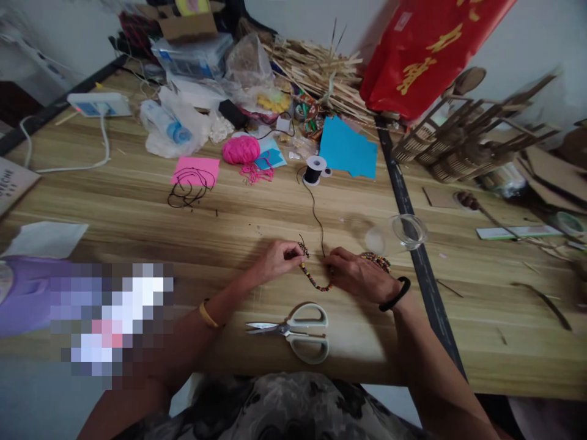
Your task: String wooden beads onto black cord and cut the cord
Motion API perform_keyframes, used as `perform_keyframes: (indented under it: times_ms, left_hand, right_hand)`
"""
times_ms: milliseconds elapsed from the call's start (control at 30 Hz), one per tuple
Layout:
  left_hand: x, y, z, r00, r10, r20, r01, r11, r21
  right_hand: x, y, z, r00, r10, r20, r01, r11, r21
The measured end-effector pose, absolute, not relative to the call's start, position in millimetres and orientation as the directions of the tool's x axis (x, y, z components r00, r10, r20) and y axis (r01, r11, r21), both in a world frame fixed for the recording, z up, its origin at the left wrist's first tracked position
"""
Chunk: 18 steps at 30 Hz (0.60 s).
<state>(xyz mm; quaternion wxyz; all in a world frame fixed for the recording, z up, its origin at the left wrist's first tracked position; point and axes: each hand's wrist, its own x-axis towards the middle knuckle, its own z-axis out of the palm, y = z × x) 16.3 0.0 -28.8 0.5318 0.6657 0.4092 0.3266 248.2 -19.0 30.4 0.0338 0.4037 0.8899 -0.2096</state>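
My left hand [280, 260], with a yellow bangle at the wrist, pinches one end of a multicoloured beaded strand [316, 285] beside a small dark knotted tangle. The strand sags in a curve across to my right hand [355, 272], whose fingers are closed round its other part. More of the beads [378, 261] lie beyond the right hand's knuckles. A thin black cord [315, 208] runs from a spool [313, 171] down to the right fingertips. White-handled scissors [293, 331] lie open on the table below the hands, blades pointing left.
Pink yarn [241, 150], blue paper [348, 148] and loose black cord [190, 186] lie further back. Clear round lids [409, 231] are right of my hands. Wooden strips [321, 70] and a red bag [422, 55] stand at the back. A purple object [32, 296] is at left.
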Motion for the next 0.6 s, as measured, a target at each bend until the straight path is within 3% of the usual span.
perform_keyframes:
  times_ms: [600]
  left_hand:
    - [10, 1, -14, 0.437, 0.899, 0.006, 0.398, -0.199, 0.895]
  right_hand:
    - [217, -31, 20, -0.606, 0.749, -0.269, 0.787, 0.514, -0.343]
